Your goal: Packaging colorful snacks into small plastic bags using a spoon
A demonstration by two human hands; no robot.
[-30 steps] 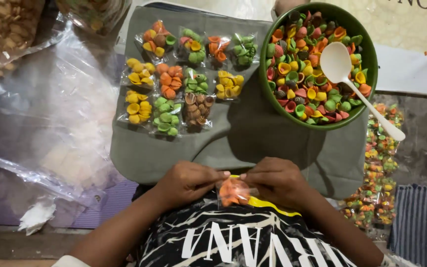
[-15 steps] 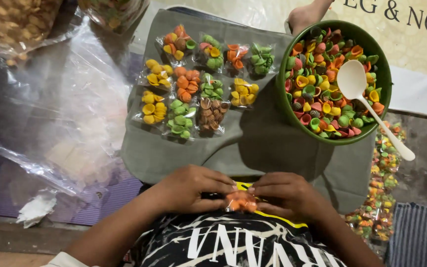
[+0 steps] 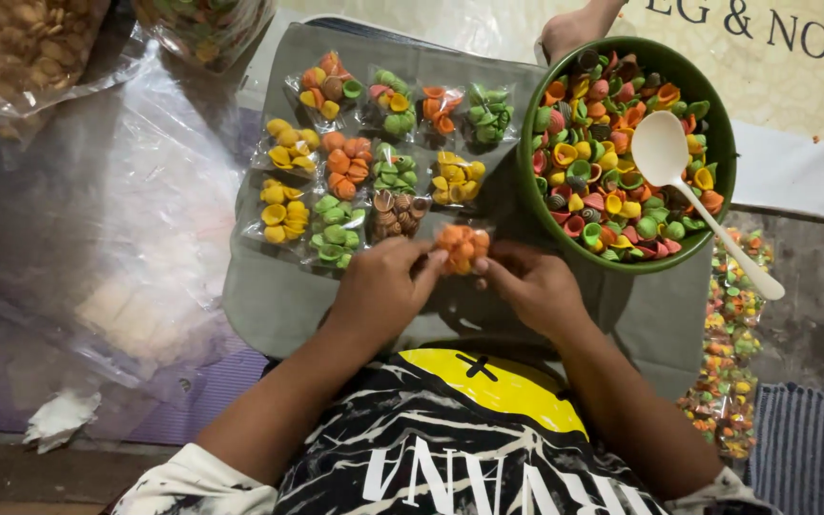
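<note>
head view, left hand and right hand with fingertips pinched on a small clear packet of orange shell crackers, held over the grey cloth, rows of filled packets beyond, green bowl with white spoon far right

Dim, warm overhead light w/ soft shadow under the green bowl onto the grey cloth. Mild glare on clear plastic sheet at left. Sharp at centre, softer twd edges; slight wide-angle bend at corners. Lower left dark, low detail.
</note>
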